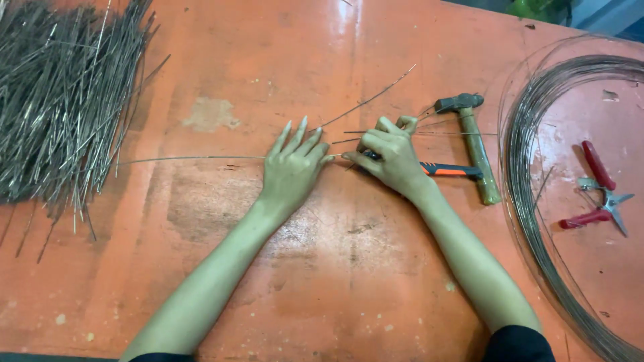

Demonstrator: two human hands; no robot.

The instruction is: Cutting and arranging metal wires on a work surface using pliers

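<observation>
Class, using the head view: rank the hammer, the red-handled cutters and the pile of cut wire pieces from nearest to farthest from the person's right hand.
1. Hammer: just right of the right hand, head near the fingers.
2. Red-handled cutters: farther right, inside the wire coil.
3. Pile of cut wire pieces: far left corner of the orange table, beyond the left hand.

The pile of cut wires (57,100) lies at the upper left of the table (322,281). At centre the two hands meet on one wire (194,158). Right of them lies the hammer (473,144), then the wire coil (537,201), with pliers (600,191) inside the coil.
</observation>
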